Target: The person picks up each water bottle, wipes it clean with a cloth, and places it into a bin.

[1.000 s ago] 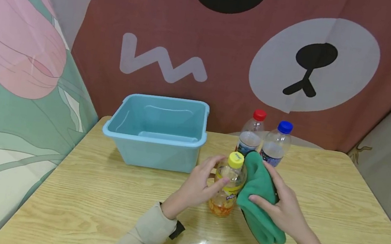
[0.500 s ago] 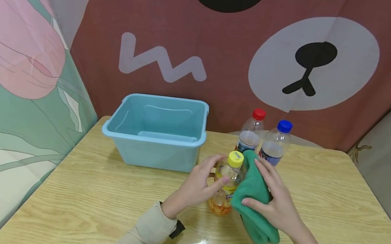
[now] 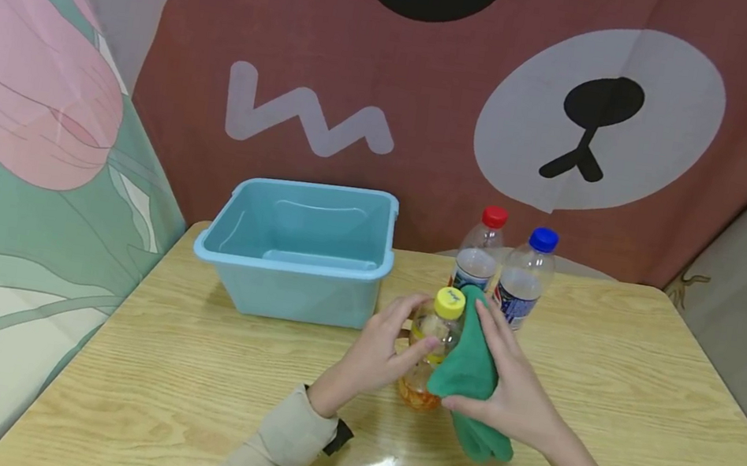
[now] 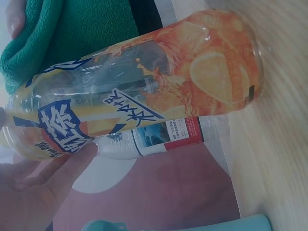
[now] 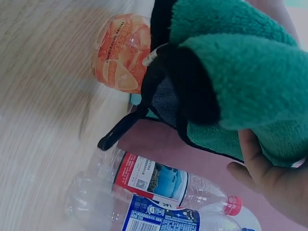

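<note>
A clear plastic drink bottle with a yellow cap stands upright on the table, an orange fruit design round its lower part. My left hand grips it from the left, thumb at the front and fingers round the far side. In my right hand is a folded green towel, held against the bottle's right side and covering part of it. The right wrist view shows the towel's plush face, with a dark edge and a dark hanging loop.
Behind the towel stand a red-capped bottle and a blue-capped bottle, both clear with labels. A light blue plastic bin sits at the back left of the wooden table. A printed cloth hangs behind the table.
My right hand has moved left with the towel, covering more of the yellow-capped bottle's right side and front. My left hand and the bottle stay almost in place.
</note>
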A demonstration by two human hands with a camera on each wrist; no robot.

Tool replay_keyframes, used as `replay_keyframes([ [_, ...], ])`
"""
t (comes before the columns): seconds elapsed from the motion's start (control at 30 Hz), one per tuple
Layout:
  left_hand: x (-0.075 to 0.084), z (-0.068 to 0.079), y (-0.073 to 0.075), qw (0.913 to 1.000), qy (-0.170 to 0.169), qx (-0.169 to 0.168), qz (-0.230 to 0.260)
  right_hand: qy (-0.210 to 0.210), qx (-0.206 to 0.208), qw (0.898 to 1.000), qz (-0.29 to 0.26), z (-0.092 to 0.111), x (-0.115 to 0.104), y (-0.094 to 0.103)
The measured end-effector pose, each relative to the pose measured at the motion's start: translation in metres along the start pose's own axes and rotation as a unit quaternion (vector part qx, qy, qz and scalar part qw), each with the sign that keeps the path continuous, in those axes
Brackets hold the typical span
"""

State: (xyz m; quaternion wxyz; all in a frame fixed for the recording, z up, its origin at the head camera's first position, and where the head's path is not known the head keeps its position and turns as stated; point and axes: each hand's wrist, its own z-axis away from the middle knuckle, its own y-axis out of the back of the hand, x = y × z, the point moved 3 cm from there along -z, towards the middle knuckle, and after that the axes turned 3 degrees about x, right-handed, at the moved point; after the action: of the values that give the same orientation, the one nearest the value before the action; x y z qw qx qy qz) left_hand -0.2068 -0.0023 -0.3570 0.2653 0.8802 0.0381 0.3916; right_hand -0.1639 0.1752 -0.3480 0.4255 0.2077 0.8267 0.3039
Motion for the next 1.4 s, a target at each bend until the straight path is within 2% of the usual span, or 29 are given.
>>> replay_keyframes([
  [0.37,-0.001,0.000,0.000,0.9998,-0.014,0.010,-0.003,-0.013,0.024,1.000,0.013,-0.002,-0.001,-0.004],
  [0.67,0.000,0.001,-0.001,0.9996,-0.021,0.016,-0.010,-0.042,0.042,0.998,-0.014,0.001,0.004,-0.012],
  [0.8,0.000,0.001,-0.001,0.9994,-0.026,0.022,-0.011,-0.060,0.039,0.997,-0.038,0.001,0.007,-0.015],
  [1.07,-0.001,0.002,-0.002,0.9998,0.007,0.020,0.006,-0.080,0.022,0.994,-0.071,0.003,0.019,-0.024],
  [1.4,0.000,0.002,-0.002,0.9996,0.006,0.027,0.001,-0.107,0.004,0.992,-0.069,0.004,0.027,-0.036],
])
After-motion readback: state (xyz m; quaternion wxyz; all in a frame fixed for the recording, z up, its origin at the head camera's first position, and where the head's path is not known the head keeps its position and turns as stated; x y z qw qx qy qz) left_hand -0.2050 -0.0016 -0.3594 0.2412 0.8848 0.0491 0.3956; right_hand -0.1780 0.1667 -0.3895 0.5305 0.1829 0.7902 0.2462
